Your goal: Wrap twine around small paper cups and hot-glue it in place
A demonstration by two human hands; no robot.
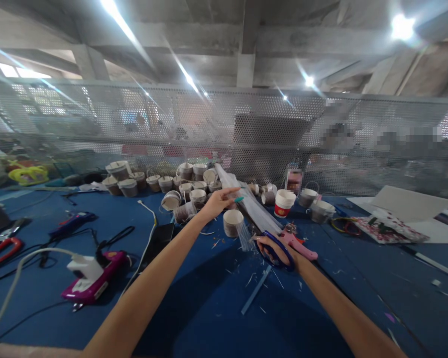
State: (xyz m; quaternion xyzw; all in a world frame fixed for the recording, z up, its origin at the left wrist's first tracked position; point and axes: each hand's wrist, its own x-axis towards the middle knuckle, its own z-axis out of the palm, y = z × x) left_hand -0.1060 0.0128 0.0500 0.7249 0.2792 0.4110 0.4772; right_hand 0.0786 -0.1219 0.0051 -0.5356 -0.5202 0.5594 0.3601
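My left hand [221, 201] is above the table with its fingers stretched out and apart. Long teal nails show at the fingertips, which reach over a bundle of white plastic strands [259, 204]; contact is unclear. In my right hand [278, 248] are blue-handled scissors [289, 261], their blades hard to make out. Between the hands stands a small grey-brown paper cup [233, 223], upright, with clear strands [243, 236] hanging at its right side. Just beyond the right hand lies a pink-handled tool [300, 246].
Several small cups [166, 184] cluster at the back, some tipped. Red-and-white paper cups [284, 203] stand behind the scissors. A purple power strip [97, 283] with cables, a blue tool [72, 223] and red-handled pliers [7, 251] lie left. A perforated metal screen [194, 119] bounds the table.
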